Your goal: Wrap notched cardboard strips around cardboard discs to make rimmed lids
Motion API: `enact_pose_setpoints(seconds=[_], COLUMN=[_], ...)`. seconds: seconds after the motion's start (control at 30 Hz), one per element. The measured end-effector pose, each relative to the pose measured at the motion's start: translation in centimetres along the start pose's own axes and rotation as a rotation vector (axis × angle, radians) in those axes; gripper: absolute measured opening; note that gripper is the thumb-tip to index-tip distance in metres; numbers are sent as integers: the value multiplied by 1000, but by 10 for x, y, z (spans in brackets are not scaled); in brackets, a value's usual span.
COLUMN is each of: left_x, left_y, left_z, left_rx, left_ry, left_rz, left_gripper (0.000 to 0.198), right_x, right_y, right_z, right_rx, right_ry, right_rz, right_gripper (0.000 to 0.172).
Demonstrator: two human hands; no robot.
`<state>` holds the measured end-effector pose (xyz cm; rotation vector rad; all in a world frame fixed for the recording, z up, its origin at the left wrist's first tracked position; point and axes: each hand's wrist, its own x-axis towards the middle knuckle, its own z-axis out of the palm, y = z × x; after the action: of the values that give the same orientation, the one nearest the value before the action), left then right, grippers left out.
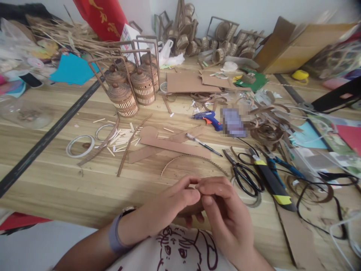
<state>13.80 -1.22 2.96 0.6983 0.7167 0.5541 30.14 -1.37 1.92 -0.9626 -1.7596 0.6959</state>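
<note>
My left hand (175, 203) and my right hand (228, 210) meet close to my body at the table's front edge. The fingers of both are closed, their tips pressed together around something small and brownish that they mostly cover; I cannot make out what it is. Just beyond them lies a thin curved cardboard strip (194, 157). Flat cardboard strips (175, 145) cross one another farther off, with a pen (203, 144) resting across them. Black-handled scissors (244, 175) lie to the right of my right hand, beside a yellow-and-black utility knife (272, 182).
Several lidded woven baskets (123, 98) with tall handles stand at the back left. Small wooden sticks (122, 138) and tape rolls (80, 146) lie at left. A blue glue gun (207, 118), tangled brown strips (265, 130) and a cardboard box (303, 47) occupy the right side.
</note>
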Motion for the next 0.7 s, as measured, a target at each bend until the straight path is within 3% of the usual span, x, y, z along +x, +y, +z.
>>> enact_pose_setpoints(seconds=[0.3,0.57,0.7], left_x=[0,-2,0], left_y=[1,5,-3], left_z=[6,4,-4], left_rx=[219,113,-16], left_ry=[32,72,11], left_rz=[66,53,33], left_gripper=[30,31,46], right_x=[0,-9,-16], right_y=[0,3,3], right_z=[1,3,2], right_rx=[118,220,215], right_ry=[-21,-17,42], right_rz=[-16,35,195], right_gripper=[18,11,28])
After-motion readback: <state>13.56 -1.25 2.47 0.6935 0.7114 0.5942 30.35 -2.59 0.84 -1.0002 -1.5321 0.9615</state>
